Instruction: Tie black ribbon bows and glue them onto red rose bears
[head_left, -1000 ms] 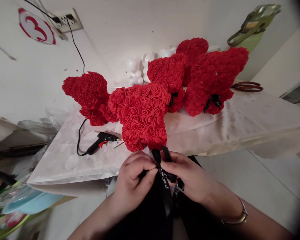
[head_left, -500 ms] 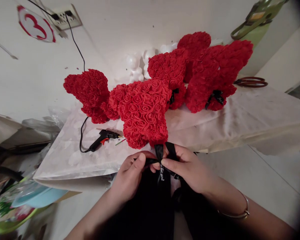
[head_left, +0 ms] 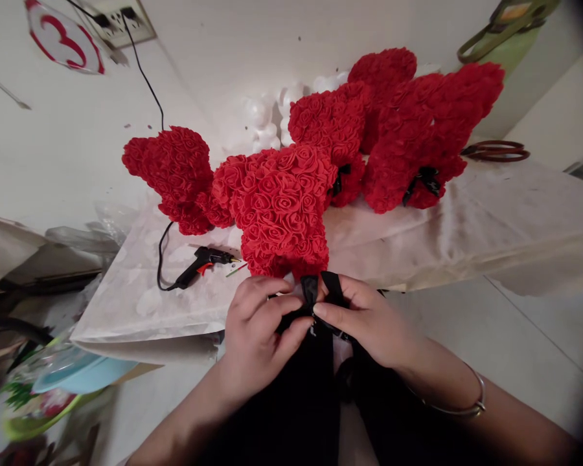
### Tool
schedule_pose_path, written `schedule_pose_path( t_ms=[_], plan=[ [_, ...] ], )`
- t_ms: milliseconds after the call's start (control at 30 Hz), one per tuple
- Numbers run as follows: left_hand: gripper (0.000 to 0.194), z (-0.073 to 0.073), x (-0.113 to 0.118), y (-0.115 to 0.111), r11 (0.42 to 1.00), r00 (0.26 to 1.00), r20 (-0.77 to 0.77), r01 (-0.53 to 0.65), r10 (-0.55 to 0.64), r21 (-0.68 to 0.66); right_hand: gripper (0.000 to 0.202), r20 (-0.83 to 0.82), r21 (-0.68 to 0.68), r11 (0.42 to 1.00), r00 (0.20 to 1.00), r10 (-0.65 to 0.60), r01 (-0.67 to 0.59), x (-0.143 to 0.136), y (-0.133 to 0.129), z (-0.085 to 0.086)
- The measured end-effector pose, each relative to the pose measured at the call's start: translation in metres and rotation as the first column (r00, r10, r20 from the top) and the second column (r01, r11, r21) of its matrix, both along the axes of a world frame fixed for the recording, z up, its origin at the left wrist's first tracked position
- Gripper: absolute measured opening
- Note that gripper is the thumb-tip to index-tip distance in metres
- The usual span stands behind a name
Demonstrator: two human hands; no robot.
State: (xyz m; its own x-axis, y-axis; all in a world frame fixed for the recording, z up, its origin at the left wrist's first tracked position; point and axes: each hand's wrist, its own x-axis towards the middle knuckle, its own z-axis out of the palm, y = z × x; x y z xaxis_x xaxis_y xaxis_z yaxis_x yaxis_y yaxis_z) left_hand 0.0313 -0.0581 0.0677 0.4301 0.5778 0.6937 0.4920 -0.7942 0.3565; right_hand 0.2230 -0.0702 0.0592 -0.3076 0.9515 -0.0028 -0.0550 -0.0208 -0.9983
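Two bare hands meet over one black ribbon (head_left: 309, 290) just off the front edge of the desk (head_left: 136, 310), below the nearest of at least five red rose-covered figures (head_left: 286, 207), which overlap. Two other figures each carry one black bow (head_left: 422, 184). At least two white figures (head_left: 260, 123) stand behind, at the back edge; one black glue gun (head_left: 197, 268) and one pair of scissors (head_left: 500, 151) complete the count.

The ribbon's long axis runs away from the person: one loop points up toward the desk, another strip beside it leans the same way, and the lower end drops toward dark clothing, where its outline is lost. The right hand (head_left: 372, 323) pinches the ribbon between thumb and fingers. The left hand (head_left: 255, 330) has its fingers curled, thumb at the knot; whether they grip cannot be told.

The glue gun lies near the left edge, nozzle pointing right. The scissors' handles stick out by the right-hand figure, near the back edge. Pale, creased cloth covers the desk. Behind it is a pale wall (head_left: 243, 45) with one socket plate (head_left: 121, 24) and one red "3" sign (head_left: 64, 35); a blue basin (head_left: 85, 374) sits below the left front corner.
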Motion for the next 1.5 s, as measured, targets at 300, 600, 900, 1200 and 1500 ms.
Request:
schedule_pose_path(
  t_ms=[300,600,900,1200,1500],
  plan=[
    [0.028,-0.009,0.004,-0.006,0.363,0.856,0.508,0.446,0.094,-0.818,0.021,-0.099,-0.184,0.981,0.994,0.038,-0.056,0.0,-0.002,0.001],
    [0.029,-0.012,0.014,-0.01,0.051,0.616,0.738,0.757,0.277,-0.651,0.028,-0.278,-0.316,0.929,0.955,0.104,-0.193,0.001,-0.006,-0.005],
    [0.035,-0.021,0.008,-0.01,0.204,0.719,0.672,0.641,0.176,-0.74,0.023,-0.386,-0.369,0.907,0.921,0.049,-0.203,-0.001,-0.006,-0.01],
    [0.022,-0.009,0.004,-0.011,0.502,0.887,0.458,0.369,0.061,-0.782,0.025,-0.169,-0.351,0.933,0.985,0.016,-0.076,0.001,-0.006,-0.004],
    [0.012,-0.004,0.008,-0.008,0.939,0.971,0.222,0.151,-0.083,-0.308,0.03,-0.333,-0.437,0.889,0.943,-0.017,-0.138,-0.005,-0.005,-0.007]
  ],
)
